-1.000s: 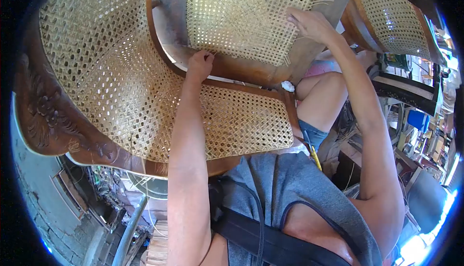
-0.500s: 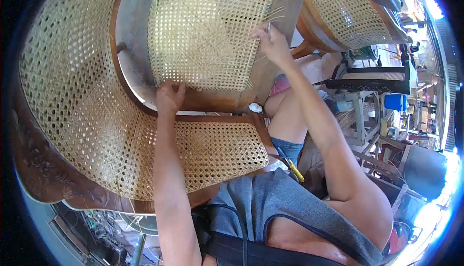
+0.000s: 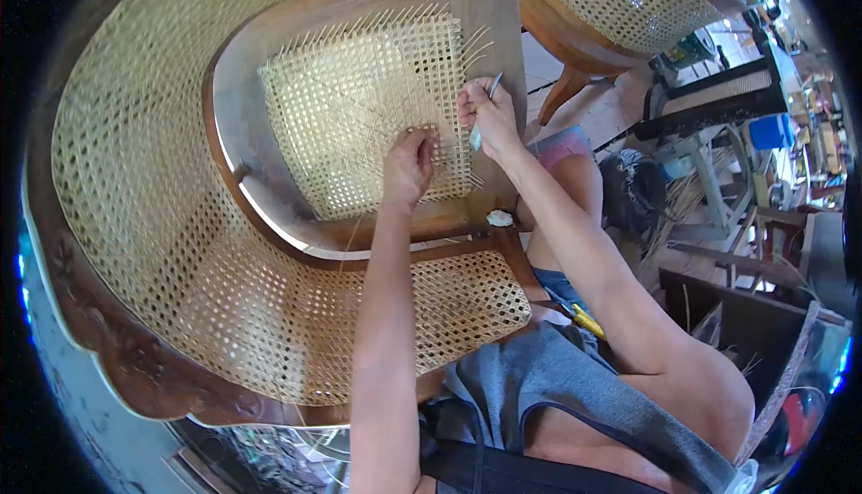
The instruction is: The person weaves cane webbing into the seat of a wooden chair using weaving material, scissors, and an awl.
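Note:
A square of woven cane webbing (image 3: 341,108) spans the chair seat frame (image 3: 368,235), with loose strand ends sticking out along its far and right edges. Over the lower right part of the weave, my left hand (image 3: 410,169) has its fingers bent and pressed together at the strands; what they pinch is too fine to make out. At the webbing's right edge my right hand (image 3: 496,126) is closed round a thin metal pointed tool (image 3: 495,83). The tool's tip points up and away, and a pale greenish end shows below the fingers.
A curved cane backrest (image 3: 171,251) with a carved wooden rim wraps round the left and front. A yellow-handled tool (image 3: 588,321) lies by my lap. White crumpled material (image 3: 499,218) sits at the frame corner. Another cane chair (image 3: 620,0) stands beyond, with a blue container (image 3: 769,132) at right.
My left hand has moved from the seat's near left rim onto the weave, close to my right hand. My right hand stays at the right edge, now lower along it. The view has shifted.

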Available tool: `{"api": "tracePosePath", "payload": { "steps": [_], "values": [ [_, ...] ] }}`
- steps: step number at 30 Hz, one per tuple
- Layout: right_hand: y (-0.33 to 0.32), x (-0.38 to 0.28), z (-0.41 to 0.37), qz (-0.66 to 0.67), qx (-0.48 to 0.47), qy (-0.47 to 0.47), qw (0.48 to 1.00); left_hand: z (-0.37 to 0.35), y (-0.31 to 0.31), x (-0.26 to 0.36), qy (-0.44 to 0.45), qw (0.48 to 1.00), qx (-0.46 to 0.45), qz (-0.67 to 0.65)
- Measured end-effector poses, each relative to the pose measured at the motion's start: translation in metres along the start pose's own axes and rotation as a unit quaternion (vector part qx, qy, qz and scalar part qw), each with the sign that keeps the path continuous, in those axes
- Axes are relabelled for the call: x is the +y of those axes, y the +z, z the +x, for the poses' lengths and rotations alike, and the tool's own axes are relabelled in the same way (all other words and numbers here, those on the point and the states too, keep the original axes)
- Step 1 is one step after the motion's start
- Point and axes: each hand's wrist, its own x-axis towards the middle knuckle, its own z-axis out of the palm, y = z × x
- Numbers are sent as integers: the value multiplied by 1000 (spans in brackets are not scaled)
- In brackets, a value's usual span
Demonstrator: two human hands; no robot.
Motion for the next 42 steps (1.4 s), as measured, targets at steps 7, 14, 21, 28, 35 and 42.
{"api": "tracePosePath", "payload": {
  "steps": [7, 14, 21, 28, 35, 42],
  "values": [
    [0, -1, 7, 33, 23, -37, 999, 11, 7, 6, -21, 999, 21, -27],
    [-12, -19, 22, 67, 43, 0, 997, 32, 19, 18, -12, 1000, 21, -12],
    [-14, -45, -18, 30, -23, 19, 999, -7, -38, 35, -52, 964, 59, -253],
    [31, 23, -82, -412, -326, 275, 805, -71, -145, -1, -170, 897, 212, -347],
    [80, 86, -96, -577, -367, -96, 723, -77, -168, 35, -101, 884, 211, -405],
    [57, 82, -94, -666, -380, -111, 633, -77, -101, -28, -142, 984, 110, -18]
  ]
}}
